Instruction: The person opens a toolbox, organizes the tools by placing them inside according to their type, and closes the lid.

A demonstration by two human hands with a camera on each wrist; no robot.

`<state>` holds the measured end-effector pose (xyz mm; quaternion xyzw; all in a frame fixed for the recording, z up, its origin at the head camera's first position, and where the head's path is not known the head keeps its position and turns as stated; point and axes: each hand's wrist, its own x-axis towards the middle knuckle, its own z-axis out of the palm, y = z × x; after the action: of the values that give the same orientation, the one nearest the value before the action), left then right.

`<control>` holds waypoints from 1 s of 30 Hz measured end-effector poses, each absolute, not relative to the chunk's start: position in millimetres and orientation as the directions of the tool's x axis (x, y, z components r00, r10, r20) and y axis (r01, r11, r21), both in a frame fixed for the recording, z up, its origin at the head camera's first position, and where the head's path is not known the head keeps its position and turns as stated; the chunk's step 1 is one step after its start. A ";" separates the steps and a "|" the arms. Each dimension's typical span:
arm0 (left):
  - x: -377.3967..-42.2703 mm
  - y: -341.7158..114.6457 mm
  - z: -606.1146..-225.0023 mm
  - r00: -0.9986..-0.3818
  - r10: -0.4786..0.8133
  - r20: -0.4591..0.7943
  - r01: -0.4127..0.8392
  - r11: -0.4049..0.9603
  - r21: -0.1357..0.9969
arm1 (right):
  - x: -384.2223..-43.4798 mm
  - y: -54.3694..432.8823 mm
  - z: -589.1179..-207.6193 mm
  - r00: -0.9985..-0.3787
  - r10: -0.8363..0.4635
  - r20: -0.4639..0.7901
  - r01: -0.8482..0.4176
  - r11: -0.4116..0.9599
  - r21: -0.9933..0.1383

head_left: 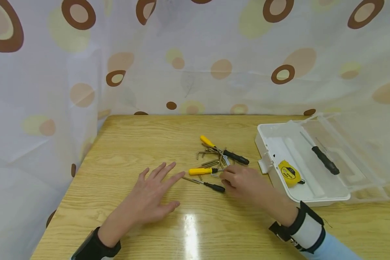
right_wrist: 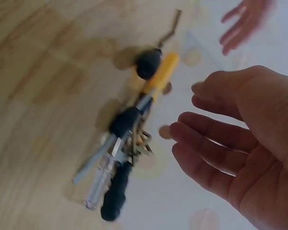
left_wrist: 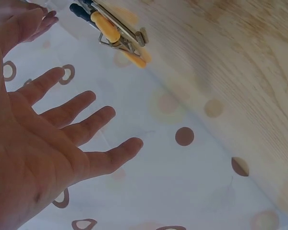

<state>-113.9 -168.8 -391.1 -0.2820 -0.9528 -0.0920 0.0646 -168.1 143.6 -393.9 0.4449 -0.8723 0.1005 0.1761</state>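
My left hand (head_left: 151,196) hovers with fingers spread at the left of a pile of tools, holding nothing. At the pile's right side is my right hand (head_left: 247,182); its fingers bend loosely, and the right wrist view shows nothing between them. Closest to the hands lie a yellow-handled screwdriver (head_left: 199,171) and a small black-handled screwdriver (head_left: 214,187). Behind them are several hex keys (head_left: 210,163), another yellow handle (head_left: 208,141) and a longer black handle (head_left: 236,157). A clear-handled tool (right_wrist: 100,184), blurred, shows in the right wrist view.
At the right stands a white plastic box (head_left: 263,131), its clear lid (head_left: 370,151) swung open to the right. Inside is a yellow tape measure (head_left: 290,173). A black-handled screwdriver (head_left: 325,160) lies near the lid side. A patterned curtain (head_left: 198,86) hangs behind the wooden table (head_left: 143,141).
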 end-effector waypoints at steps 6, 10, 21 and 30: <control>-112.5 -177.3 -391.1 -0.851 0.494 0.178 0.518 0.846 0.125 | -171.3 128.2 -410.8 -0.587 -0.779 0.222 -0.807 0.584 -0.082; -113.0 -187.2 -391.8 -0.868 0.462 0.181 0.485 0.868 0.105 | -172.5 123.3 -418.3 -0.576 -0.793 0.200 -0.817 0.568 -0.100; -108.8 -211.4 -393.0 -0.901 0.399 0.169 0.421 0.899 0.122 | -171.3 118.0 -405.0 -0.582 -0.769 0.265 -0.809 0.579 -0.096; -106.1 -214.3 -392.3 -0.896 0.401 0.190 0.429 0.893 0.137 | -170.1 122.0 -389.0 -0.584 -0.742 0.329 -0.802 0.591 -0.088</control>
<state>-106.1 -214.3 -392.3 -0.2139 -0.9697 -0.0880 0.0787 -170.1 122.0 -389.0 0.4374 -0.8825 0.1142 0.1298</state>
